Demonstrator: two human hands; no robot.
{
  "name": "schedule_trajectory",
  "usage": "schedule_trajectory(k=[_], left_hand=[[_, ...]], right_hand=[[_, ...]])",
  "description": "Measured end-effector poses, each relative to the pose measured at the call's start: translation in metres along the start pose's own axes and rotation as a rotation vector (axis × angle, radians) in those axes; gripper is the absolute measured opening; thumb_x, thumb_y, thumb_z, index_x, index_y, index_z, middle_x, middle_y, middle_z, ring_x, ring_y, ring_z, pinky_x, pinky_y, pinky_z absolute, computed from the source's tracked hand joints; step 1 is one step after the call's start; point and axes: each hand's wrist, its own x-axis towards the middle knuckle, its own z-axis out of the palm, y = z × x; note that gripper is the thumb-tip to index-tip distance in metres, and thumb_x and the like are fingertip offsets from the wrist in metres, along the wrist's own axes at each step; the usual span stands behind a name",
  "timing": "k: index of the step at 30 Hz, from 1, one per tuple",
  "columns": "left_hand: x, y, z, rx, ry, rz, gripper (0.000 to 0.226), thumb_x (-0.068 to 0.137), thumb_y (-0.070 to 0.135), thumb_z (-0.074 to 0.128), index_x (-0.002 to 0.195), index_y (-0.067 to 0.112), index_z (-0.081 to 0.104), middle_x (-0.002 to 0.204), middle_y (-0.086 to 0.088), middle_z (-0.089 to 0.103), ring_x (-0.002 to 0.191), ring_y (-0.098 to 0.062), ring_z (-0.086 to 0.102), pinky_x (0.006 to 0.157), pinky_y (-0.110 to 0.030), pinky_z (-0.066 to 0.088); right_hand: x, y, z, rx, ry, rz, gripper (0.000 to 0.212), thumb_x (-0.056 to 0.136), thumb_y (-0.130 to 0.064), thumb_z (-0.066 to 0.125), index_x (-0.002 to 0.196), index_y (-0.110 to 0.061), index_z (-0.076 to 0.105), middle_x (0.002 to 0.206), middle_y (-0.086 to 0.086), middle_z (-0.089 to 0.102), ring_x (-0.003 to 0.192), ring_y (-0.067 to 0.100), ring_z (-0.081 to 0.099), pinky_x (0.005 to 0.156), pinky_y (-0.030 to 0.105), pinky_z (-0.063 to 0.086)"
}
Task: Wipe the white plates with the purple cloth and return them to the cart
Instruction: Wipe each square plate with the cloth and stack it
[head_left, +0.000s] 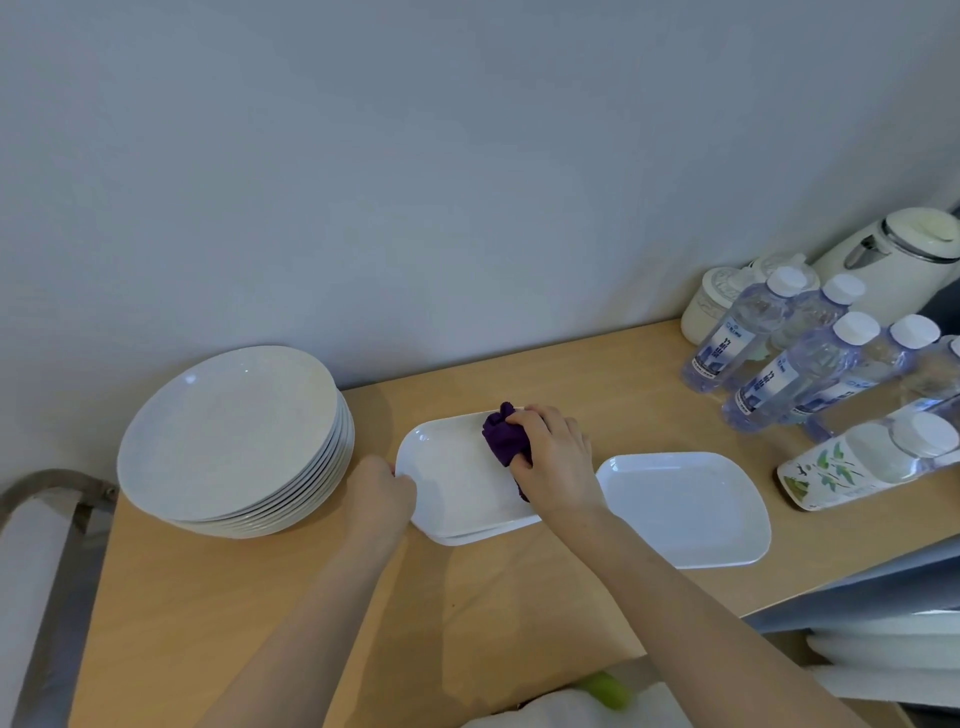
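Wiping is under way: your right hand (553, 457) presses the bunched purple cloth (503, 435) onto the white rectangular plate (457, 478), your left hand (382, 493) grips its rim. Next, carry it to the cart.

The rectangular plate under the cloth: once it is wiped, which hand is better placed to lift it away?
Probably the left hand: it already grips the plate at its left edge. The right hand holds the purple cloth on the plate, so it is busy.
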Motion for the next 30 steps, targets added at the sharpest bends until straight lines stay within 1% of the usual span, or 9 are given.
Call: schedule_trajectory(k=[5,9,11,14,16,18,21,26,30], left_hand=[[-0.001,0.003,-0.002,0.036,-0.004,0.015,0.013,0.08,-0.003,0.047,0.071,0.005,0.045,0.065,-0.006,0.042,0.059,-0.021,0.037,0.051,-0.027,0.028],[0.0,0.007,-0.004,0.073,-0.014,0.037,0.026,0.079,-0.005,0.043,0.061,0.01,0.032,0.058,-0.002,0.03,0.051,-0.017,0.026,0.047,-0.025,0.018],[0.0,0.007,-0.005,0.066,-0.01,0.044,0.017,0.08,-0.003,0.044,0.068,0.009,0.04,0.064,-0.003,0.039,0.054,-0.017,0.034,0.046,-0.027,0.021],[-0.005,0.006,-0.008,0.004,0.005,0.06,0.015,0.083,-0.001,0.045,0.092,0.009,0.051,0.081,-0.002,0.052,0.067,-0.017,0.048,0.048,-0.026,0.029],[-0.01,0.003,-0.008,-0.051,0.004,0.068,0.016,0.083,-0.001,0.045,0.094,0.01,0.052,0.077,0.001,0.051,0.064,-0.012,0.046,0.048,-0.025,0.028],[-0.015,-0.001,-0.007,-0.086,0.011,0.062,0.015,0.083,-0.001,0.044,0.091,0.01,0.051,0.075,0.001,0.05,0.061,-0.011,0.044,0.048,-0.025,0.027],[-0.02,-0.003,-0.007,-0.139,0.027,0.064,0.014,0.083,0.0,0.043,0.087,0.011,0.05,0.076,-0.001,0.052,0.063,-0.012,0.045,0.05,-0.027,0.031],[-0.022,0.0,-0.014,-0.177,0.009,0.129,0.011,0.088,0.004,0.043,0.089,0.011,0.05,0.08,-0.002,0.054,0.068,-0.017,0.05,0.054,-0.031,0.039],[-0.023,0.01,-0.022,-0.202,0.009,0.178,0.01,0.09,0.002,0.043,0.093,0.009,0.05,0.081,0.0,0.053,0.079,-0.026,0.054,0.072,-0.046,0.051]], right_hand=[[-0.003,-0.018,0.005,-0.04,-0.089,-0.098,0.046,0.086,-0.013,0.05,0.13,-0.022,0.051,0.138,-0.003,0.045,0.115,0.027,0.045,0.093,0.035,0.035],[-0.01,-0.033,0.019,-0.082,-0.15,-0.152,0.044,0.089,-0.013,0.045,0.132,-0.024,0.049,0.142,-0.003,0.039,0.119,0.025,0.04,0.095,0.033,0.028],[-0.012,-0.039,0.023,-0.071,-0.156,-0.213,0.045,0.086,-0.009,0.046,0.129,-0.022,0.053,0.141,0.0,0.042,0.119,0.028,0.042,0.097,0.037,0.028],[-0.015,-0.045,0.02,-0.06,-0.1,-0.316,0.039,0.072,-0.004,0.063,0.108,-0.017,0.069,0.121,0.009,0.062,0.098,0.034,0.06,0.083,0.042,0.044],[-0.014,-0.044,0.018,-0.11,-0.039,-0.301,0.036,0.06,-0.008,0.076,0.093,-0.021,0.074,0.105,0.006,0.069,0.082,0.03,0.066,0.07,0.038,0.05],[-0.01,-0.04,0.016,-0.138,-0.066,-0.256,0.035,0.07,-0.014,0.073,0.103,-0.025,0.072,0.115,0.003,0.066,0.092,0.028,0.064,0.076,0.038,0.048],[-0.003,-0.026,0.015,-0.182,-0.085,-0.198,0.037,0.091,-0.024,0.047,0.126,-0.029,0.057,0.139,-0.002,0.048,0.115,0.027,0.049,0.091,0.04,0.033],[0.005,-0.007,0.009,-0.267,-0.068,-0.097,0.041,0.093,-0.023,0.038,0.132,-0.029,0.049,0.145,-0.003,0.04,0.122,0.026,0.044,0.094,0.037,0.032],[0.003,0.004,0.005,-0.227,-0.028,-0.023,0.042,0.09,-0.014,0.045,0.129,-0.024,0.055,0.141,0.002,0.045,0.116,0.028,0.046,0.09,0.037,0.033]])
